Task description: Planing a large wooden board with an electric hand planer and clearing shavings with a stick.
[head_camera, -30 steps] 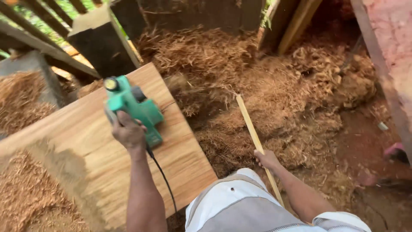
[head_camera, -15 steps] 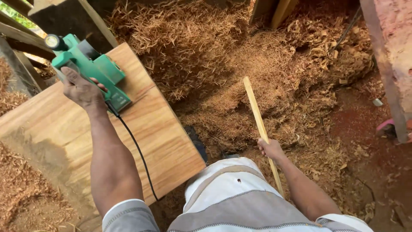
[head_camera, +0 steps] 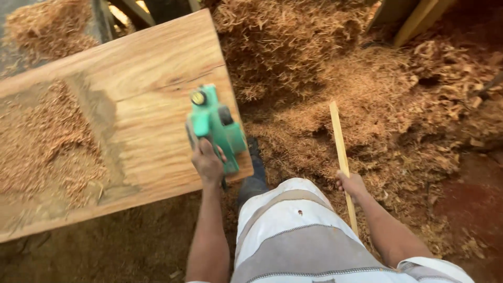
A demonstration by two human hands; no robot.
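Here's the left hand (head_camera: 207,163), fingers wrapped tight around the rear handle of a green electric planer (head_camera: 214,126), which sits at the near right corner of a broad wooden plank (head_camera: 141,78), its body a little blurred. The plank's grain shows pale and clean around the tool, with a darker streak running across the middle. To the left on the plank lies a heap of reddish shavings (head_camera: 36,141). Over on the other side, the right hand (head_camera: 352,184) has its fingers closed on a thin pale wooden stick (head_camera: 339,147), held well apart from the plank and pointing away over the ground. And that ground is buried: a deep drift of curly wood shavings (head_camera: 325,68) fills the top and right of the view, with bare red earth (head_camera: 471,204) at the right edge and dark timber posts (head_camera: 133,10) along the top. The person's light shorts (head_camera: 293,236) fill the bottom.
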